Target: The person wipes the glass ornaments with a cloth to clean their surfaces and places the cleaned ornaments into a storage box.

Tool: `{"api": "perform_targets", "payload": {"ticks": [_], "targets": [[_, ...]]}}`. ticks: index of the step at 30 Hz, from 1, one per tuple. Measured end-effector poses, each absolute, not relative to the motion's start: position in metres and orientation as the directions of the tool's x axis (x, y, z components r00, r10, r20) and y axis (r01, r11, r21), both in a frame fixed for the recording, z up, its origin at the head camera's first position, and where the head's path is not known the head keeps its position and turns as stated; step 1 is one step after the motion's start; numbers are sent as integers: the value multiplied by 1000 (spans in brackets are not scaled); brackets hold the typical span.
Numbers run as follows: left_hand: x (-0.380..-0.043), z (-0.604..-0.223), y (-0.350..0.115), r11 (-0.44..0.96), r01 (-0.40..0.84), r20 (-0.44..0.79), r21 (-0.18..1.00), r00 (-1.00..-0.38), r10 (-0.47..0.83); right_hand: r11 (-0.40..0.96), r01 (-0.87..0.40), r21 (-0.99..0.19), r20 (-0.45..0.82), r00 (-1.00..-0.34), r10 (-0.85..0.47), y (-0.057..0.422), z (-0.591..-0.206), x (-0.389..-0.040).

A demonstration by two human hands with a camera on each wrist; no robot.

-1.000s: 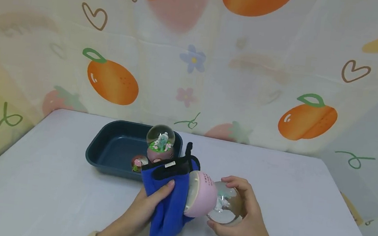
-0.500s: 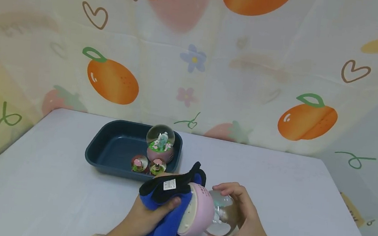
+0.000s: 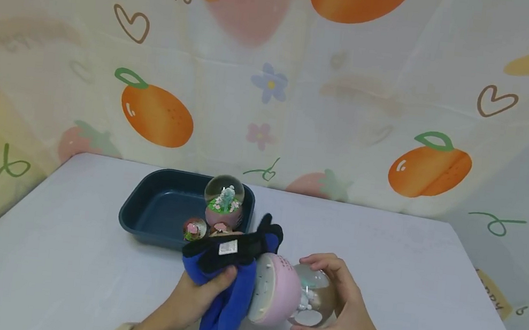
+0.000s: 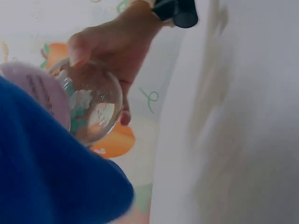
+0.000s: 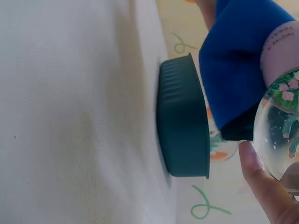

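My right hand (image 3: pixel 345 313) grips the clear ball of a large snow globe (image 3: pixel 277 291), which lies on its side in the air with its pink base toward the left. In my left hand (image 3: pixel 194 297) is a bunched blue cloth (image 3: pixel 231 301) with black trim and a white label, its thumb pressed over the front. The cloth sits against the underside of the pink base. In the left wrist view, the right fingers curl round the glass ball (image 4: pixel 93 100). The right wrist view has the cloth (image 5: pixel 238 65) beside the base, with flowers inside the ball.
Behind the hands stands a dark teal tray (image 3: pixel 141 233). Its right side holds another large snow globe (image 3: pixel 224 201) and two small ones, the left small globe (image 3: pixel 195 228) reddish. A white cloth covers the table (image 3: pixel 66 252); a printed curtain (image 3: pixel 337 113) hangs behind.
Cloth and left hand dip toward me, then come back up and slightly left, rubbing across the base. The globe and right hand are slightly lower than a second ago.
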State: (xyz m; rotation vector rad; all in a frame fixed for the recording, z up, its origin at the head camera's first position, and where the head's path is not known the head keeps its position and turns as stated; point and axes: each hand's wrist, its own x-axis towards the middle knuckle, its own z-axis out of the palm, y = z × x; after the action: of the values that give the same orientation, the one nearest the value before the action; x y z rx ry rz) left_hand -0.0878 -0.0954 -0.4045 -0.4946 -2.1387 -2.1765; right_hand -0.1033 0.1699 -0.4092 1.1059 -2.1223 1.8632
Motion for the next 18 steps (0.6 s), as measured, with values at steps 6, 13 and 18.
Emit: {"api": "perform_targets", "payload": {"ticks": [6,13,18], "targets": [[-91,-403,-89,-33,380,368,924,-865,341,10,-647,-762,568,-676,-470,166,-413,-104],[-92,-406,-87,86,579,555,810,-806,204,-52,-640,-767,576,-651,-494,169,-415,-104],[-93,-406,-87,106,657,642,747,-753,142,-116,-608,-785,572,-642,-510,170,-414,-103]]}}
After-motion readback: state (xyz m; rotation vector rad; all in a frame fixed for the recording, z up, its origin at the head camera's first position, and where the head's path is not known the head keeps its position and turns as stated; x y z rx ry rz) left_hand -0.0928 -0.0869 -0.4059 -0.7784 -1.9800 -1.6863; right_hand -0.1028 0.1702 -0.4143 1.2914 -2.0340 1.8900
